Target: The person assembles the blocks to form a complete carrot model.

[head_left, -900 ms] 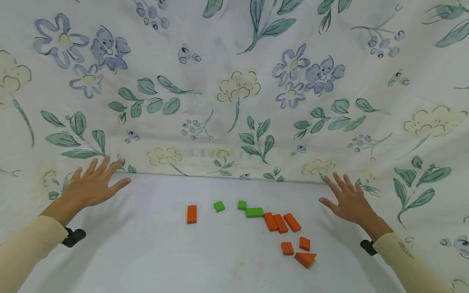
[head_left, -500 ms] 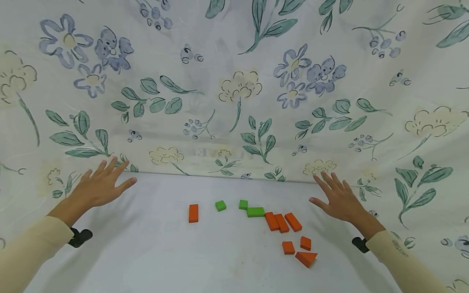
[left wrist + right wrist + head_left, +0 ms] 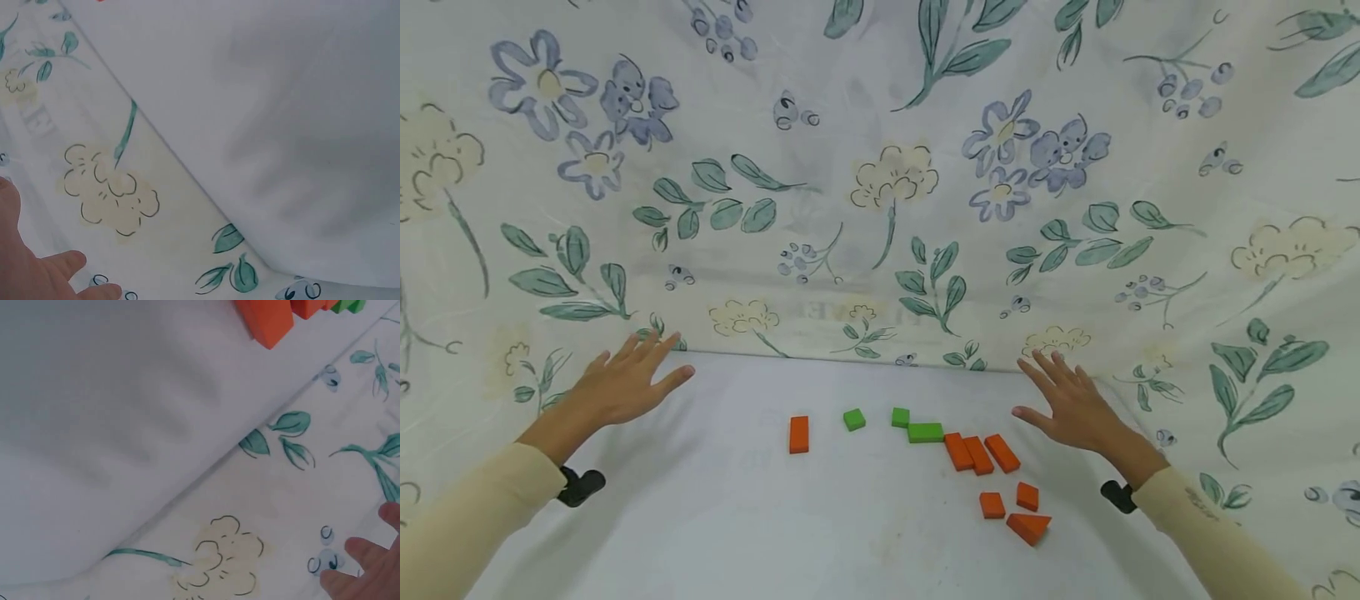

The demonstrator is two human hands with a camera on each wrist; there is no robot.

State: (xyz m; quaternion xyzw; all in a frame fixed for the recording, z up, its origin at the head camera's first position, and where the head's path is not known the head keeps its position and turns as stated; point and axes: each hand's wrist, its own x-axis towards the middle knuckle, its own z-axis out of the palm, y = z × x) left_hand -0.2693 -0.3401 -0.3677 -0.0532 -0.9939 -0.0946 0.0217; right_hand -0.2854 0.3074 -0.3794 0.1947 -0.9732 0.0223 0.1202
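Observation:
My left hand [image 3: 628, 387] hovers over the far left of the white table with its fingers spread, holding nothing. Nearest to it lies an orange rectangular block [image 3: 799, 435]. On the right, my right hand [image 3: 1072, 408] is also spread above the table and holds nothing. Left of that hand are several orange rectangular blocks [image 3: 1002, 452], and beside them a green rectangular block [image 3: 926, 432]. Two small green blocks [image 3: 853, 419] sit toward the middle. Closer to me are two small orange blocks [image 3: 992, 505] and an orange triangular block [image 3: 1029, 528].
A floral cloth [image 3: 820, 275] hangs behind the table's far edge and continues along both sides. The white tabletop [image 3: 760, 525] carries the shadows of both arms. Each wrist wears a black strap device [image 3: 582, 487].
Both hands have moved inward, the left one to the right and the right one to the left. The blocks keep their arrangement, while the whole view shifts slightly.

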